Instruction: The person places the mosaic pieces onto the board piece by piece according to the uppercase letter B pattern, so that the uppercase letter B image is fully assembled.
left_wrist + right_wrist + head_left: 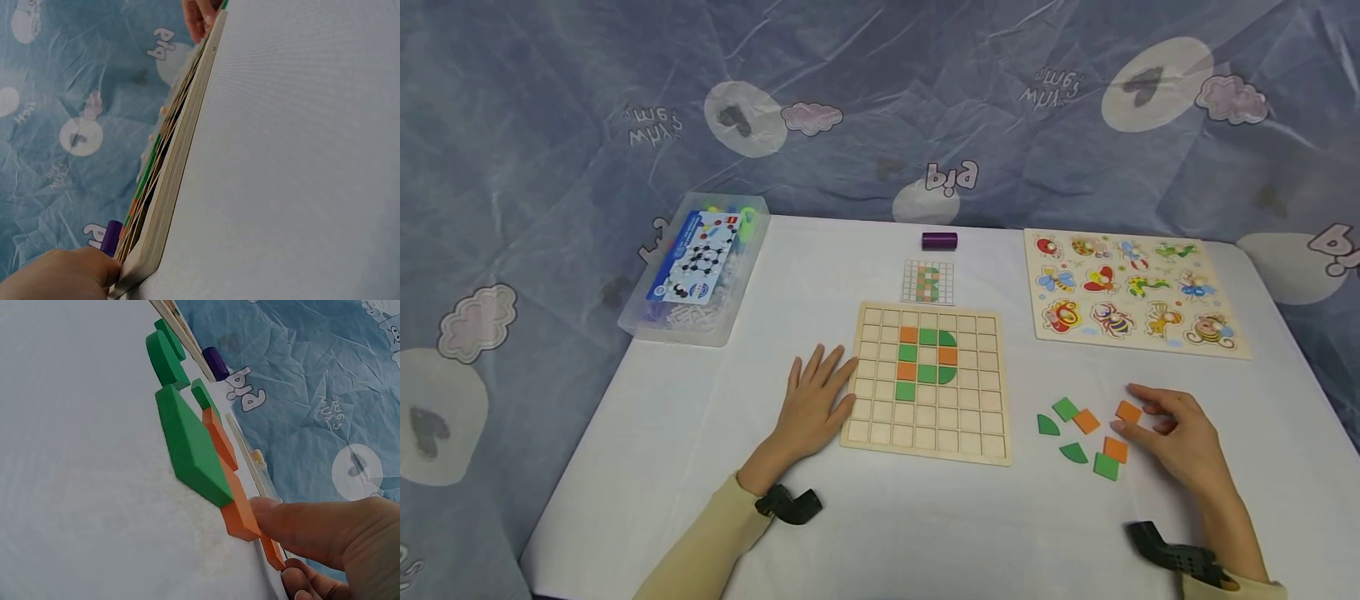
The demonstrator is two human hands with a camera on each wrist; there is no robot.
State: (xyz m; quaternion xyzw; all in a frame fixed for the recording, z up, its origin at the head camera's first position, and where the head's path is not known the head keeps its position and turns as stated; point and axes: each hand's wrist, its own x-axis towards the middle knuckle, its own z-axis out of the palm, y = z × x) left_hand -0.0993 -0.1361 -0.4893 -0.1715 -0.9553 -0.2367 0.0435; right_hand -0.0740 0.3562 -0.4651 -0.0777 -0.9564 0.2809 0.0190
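A wooden grid board (925,429) lies on the table with several green and orange tiles set in its cells. The left hand (812,406) lies flat with spread fingers at the board's left edge; in the left wrist view its thumb (94,265) touches the board's corner. To the right of the board, the right hand (1183,437) pinches an orange square tile (1128,411) between thumb and fingers. Beside it lie loose pieces: a green square tile (1106,467), another orange square (1116,450), a green quarter-circle tile (1073,452) and several others.
A small pattern card (928,282) and a purple cylinder (939,241) lie beyond the board. At the back left stands a clear plastic box (730,308) with a blue label. An insect picture puzzle board (1138,292) lies at the back right.
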